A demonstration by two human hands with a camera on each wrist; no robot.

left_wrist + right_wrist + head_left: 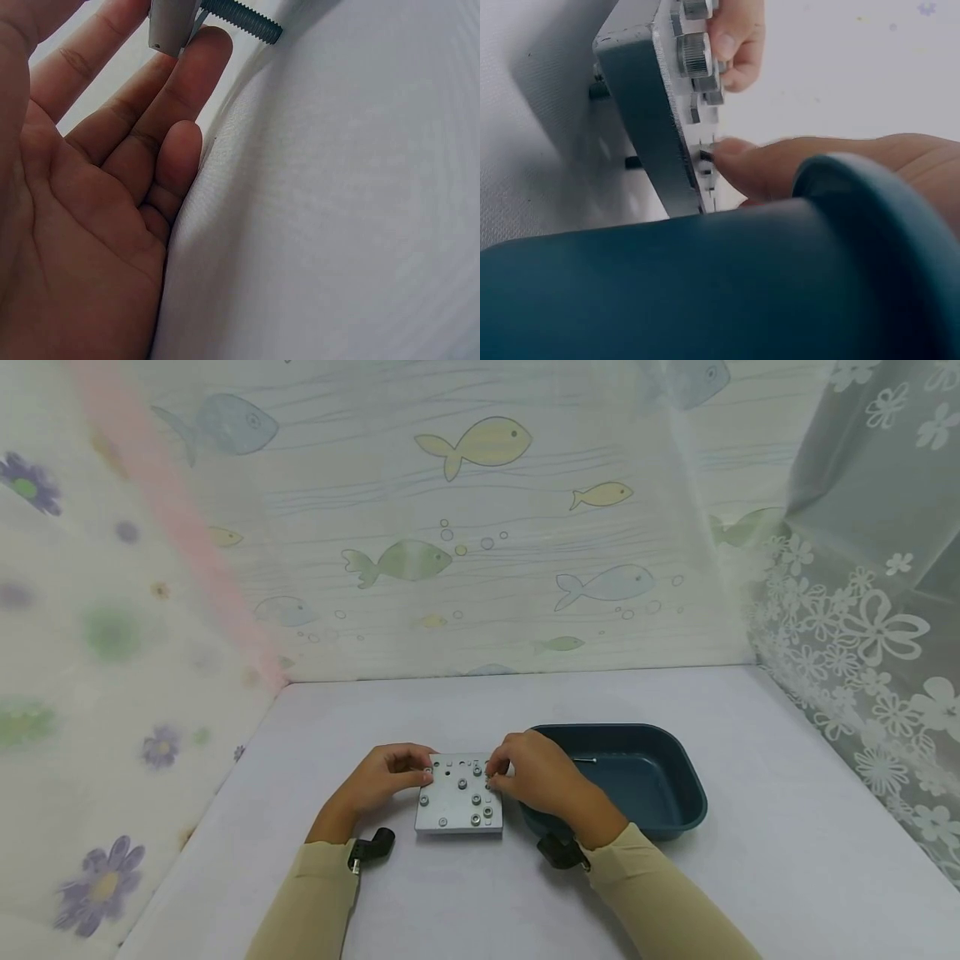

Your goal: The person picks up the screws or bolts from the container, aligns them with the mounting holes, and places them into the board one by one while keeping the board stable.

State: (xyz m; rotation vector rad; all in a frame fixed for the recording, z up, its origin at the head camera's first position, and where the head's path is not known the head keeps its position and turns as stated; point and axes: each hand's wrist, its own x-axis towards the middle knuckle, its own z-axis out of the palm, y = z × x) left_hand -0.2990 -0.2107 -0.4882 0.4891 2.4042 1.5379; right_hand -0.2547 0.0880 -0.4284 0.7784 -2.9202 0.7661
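A silver metal plate [450, 806] studded with several socket-head bolts [462, 784] lies in front of me, raised off the table on bolt shanks. My left hand [387, 778] holds its left edge, thumb on the top face. In the left wrist view, a threaded shank [244, 20] juts out beneath the plate, near those fingertips. At the plate's upper right, my right hand [536, 772] pinches a small bolt, mostly hidden by the fingers. The right wrist view shows its dark end [705, 156] by the thumb tip, against the plate's face.
A dark blue tray [693, 797] stands to the right of the plate, partly under my right hand and wrist. One thin silver screw [585, 760] lies inside it. White cloth covers the table [360, 710], and patterned curtains [487, 610] hang behind and on both sides.
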